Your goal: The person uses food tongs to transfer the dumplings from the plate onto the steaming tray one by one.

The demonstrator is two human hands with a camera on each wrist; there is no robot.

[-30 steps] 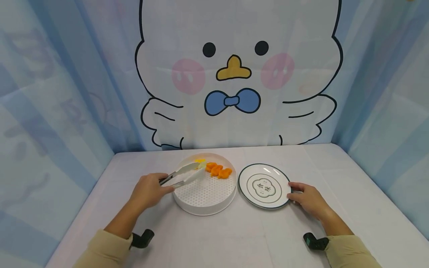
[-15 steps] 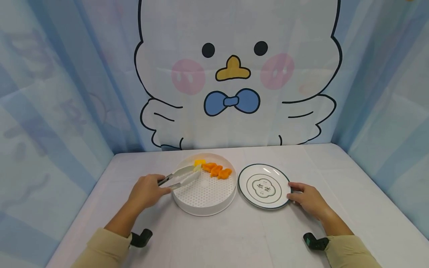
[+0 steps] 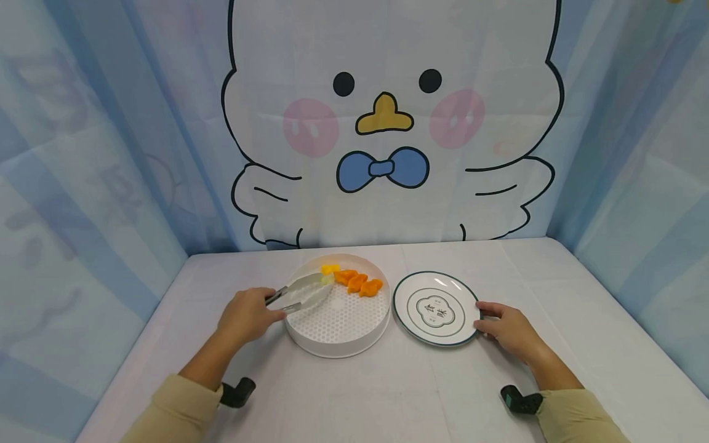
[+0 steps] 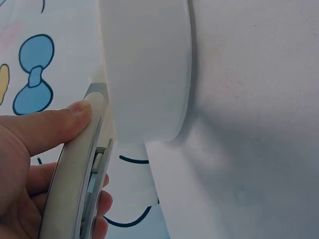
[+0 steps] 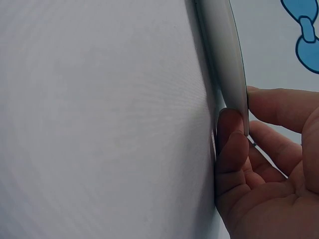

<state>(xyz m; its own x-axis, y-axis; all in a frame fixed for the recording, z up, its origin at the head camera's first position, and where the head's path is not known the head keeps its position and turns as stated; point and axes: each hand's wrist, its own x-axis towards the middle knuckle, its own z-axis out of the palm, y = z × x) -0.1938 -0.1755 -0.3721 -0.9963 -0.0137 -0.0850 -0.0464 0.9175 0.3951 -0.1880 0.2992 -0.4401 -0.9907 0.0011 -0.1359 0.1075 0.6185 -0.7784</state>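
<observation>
My left hand [image 3: 247, 315] grips a pair of tongs [image 3: 301, 285] by the handle. In the left wrist view the thumb presses on one arm of the tongs [image 4: 75, 164] and the fingers curl round the other. The tongs' tips reach over a round white steamer tray [image 3: 338, 350] with a perforated floor, right at a pale yellow-green piece [image 3: 327, 279]. Beside it lie yellow pieces [image 3: 330, 269] and a row of orange pieces [image 3: 357, 282]. My right hand [image 3: 511, 329] pinches the right rim of a white plate [image 3: 407, 307] with a dark green edge, thumb on top and fingers beneath.
The tray and plate stand side by side on a table with a white cloth [image 3: 376, 400]. Behind it hangs a curtain [image 3: 388, 209] with a cartoon bird, and blue curtains [image 3: 94, 184] close both sides. A dark wrist device [image 3: 238, 392] sits at each sleeve.
The tongs' tips have drawn back slightly to the left and down over the tray, and the pale piece has shifted left with them. The yellow pieces show more. The right hand and plate hold still.
</observation>
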